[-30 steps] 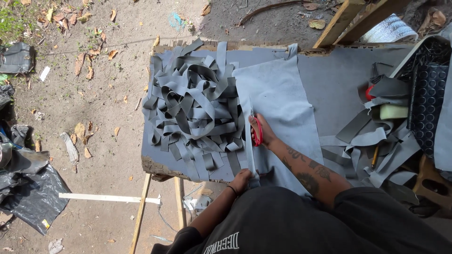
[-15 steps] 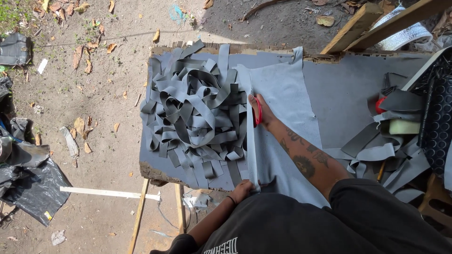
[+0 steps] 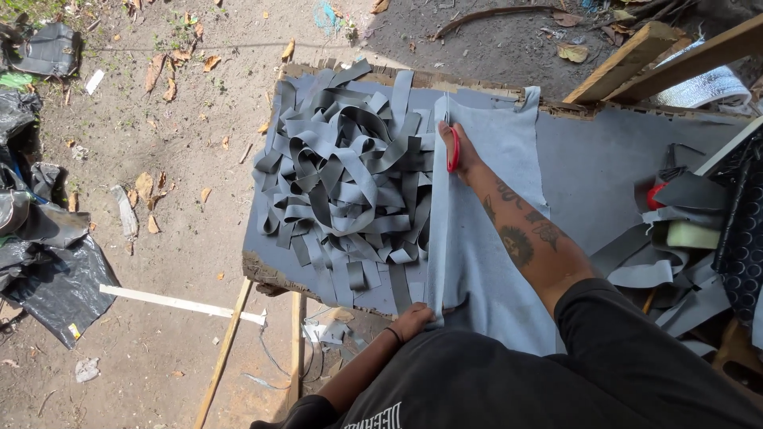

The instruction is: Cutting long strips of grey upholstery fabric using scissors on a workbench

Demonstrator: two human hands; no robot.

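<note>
Moved since earlier frame: right hand (image 3: 463, 155) with red-handled scissors (image 3: 453, 148), advanced from mid-sheet to near the far edge.
Grey sheet (image 3: 485, 254): flat on the surface (image 3: 604, 167), draping over the near edge.
Cut line: long axis near-to-far, straight ahead of the blades.
Right grip: closed around scissor handles.
Left hand (image 3: 413, 319): pinching the sheet's near edge, well apart from the scissors.
Cut strips (image 3: 350, 183): heaped just left of the cut.
Nearer hand to uncut remainder: right.

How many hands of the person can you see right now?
2. The right hand grips red-handled scissors far along the grey sheet; the left hand holds the sheet's near edge.
</note>
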